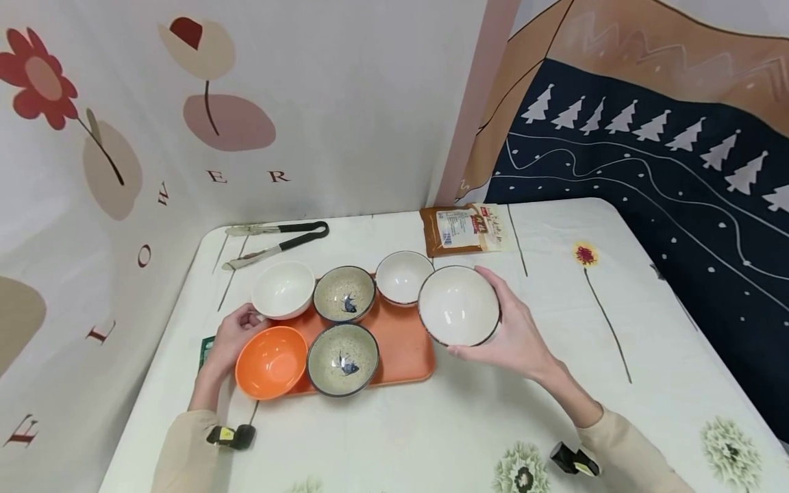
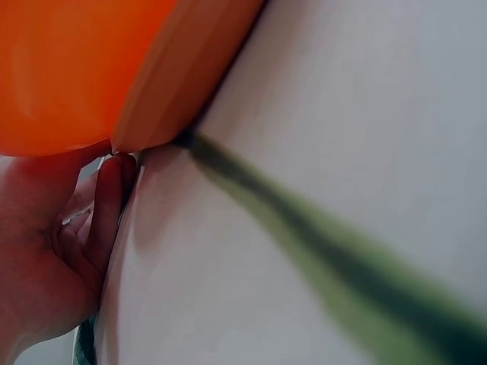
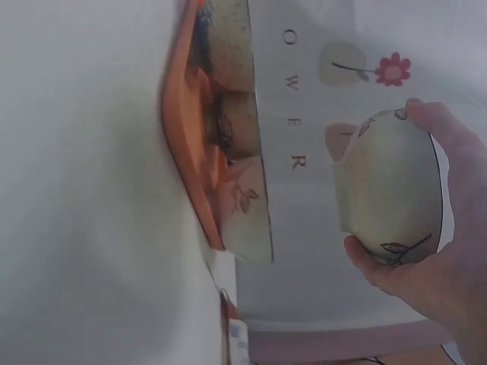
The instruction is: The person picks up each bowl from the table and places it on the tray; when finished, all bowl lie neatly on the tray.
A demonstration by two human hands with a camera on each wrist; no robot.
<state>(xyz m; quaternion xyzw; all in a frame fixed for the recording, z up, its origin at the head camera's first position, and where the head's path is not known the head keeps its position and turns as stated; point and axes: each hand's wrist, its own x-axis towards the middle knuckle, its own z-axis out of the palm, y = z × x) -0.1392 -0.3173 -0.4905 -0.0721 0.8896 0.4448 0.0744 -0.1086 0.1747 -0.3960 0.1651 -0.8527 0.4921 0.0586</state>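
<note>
My right hand (image 1: 520,335) grips a white bowl (image 1: 459,305) with a dark rim, thumb and fingers on opposite sides. The right wrist view shows this bowl (image 3: 392,190) held up off the table, a leaf pattern on its outside. At the left end of an orange tray (image 1: 403,346), my left hand (image 1: 231,335) pinches the tray's edge, its fingertips partly hidden below an orange bowl (image 1: 272,363). Also on the tray are a plain white bowl (image 1: 283,290), two speckled bowls (image 1: 343,359) with blue fish inside, and a smaller white bowl (image 1: 405,277) with a dark rim.
Black-handled tongs (image 1: 302,233) lie behind the tray on the left. A brown and white food packet (image 1: 465,229) lies at the back edge of the table. A green packet (image 1: 205,349) shows partly beside the left wrist. Printed cloth hangs behind the table.
</note>
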